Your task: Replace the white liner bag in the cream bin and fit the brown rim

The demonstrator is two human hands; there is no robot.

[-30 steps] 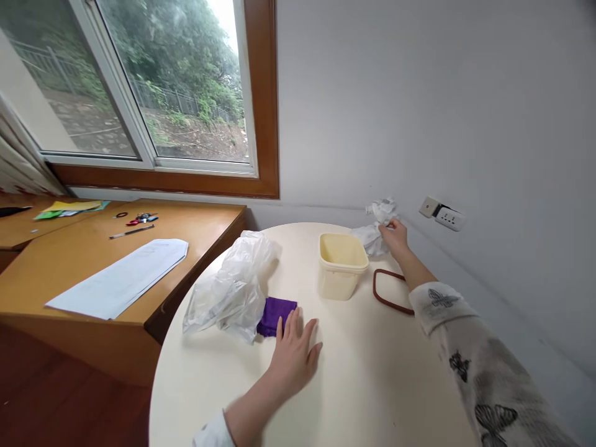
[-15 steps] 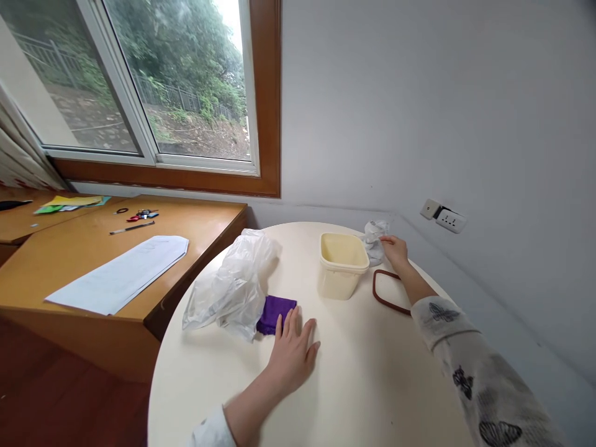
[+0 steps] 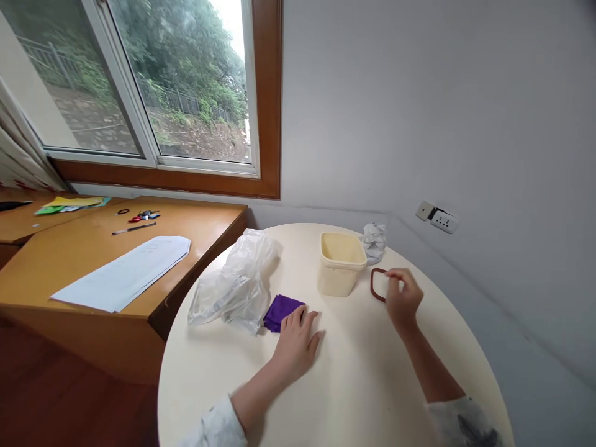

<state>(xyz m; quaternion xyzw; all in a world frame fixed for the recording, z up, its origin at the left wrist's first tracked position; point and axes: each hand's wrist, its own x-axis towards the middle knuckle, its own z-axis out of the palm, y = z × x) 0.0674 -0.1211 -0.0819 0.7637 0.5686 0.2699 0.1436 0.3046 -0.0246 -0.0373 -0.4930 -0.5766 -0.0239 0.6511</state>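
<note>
My left hand (image 3: pixel 298 341) is open, its fingers spread and lying at the right edge of a folded purple cloth (image 3: pixel 280 311). Over the right side of the table, my right hand (image 3: pixel 404 299) has loosely bent fingers, thumb and forefinger apart, with nothing visible in them. It covers the right part of a reddish-brown rounded rim (image 3: pixel 374 290); whether the rim's middle is clear or hollow I cannot tell. Left of that rim stands a cream plastic tub (image 3: pixel 339 279), its top uncovered. A crumpled clear plastic bag (image 3: pixel 374 239) lies behind the tub's right side.
A larger crumpled plastic bag (image 3: pixel 242 279) lies left of the cloth on the round white table (image 3: pixel 354 397). The wooden desk (image 3: pixel 209 223) at left carries white paper (image 3: pixel 130 270), a pen (image 3: pixel 134 228) and keys (image 3: pixel 145 215). A wall with sockets (image 3: pixel 444 220) borders the right.
My right hand has let go of the small plastic bag and come back toward me, over the brown rim. My left hand stays by the purple cloth, which has shifted and turned slightly to the right.
</note>
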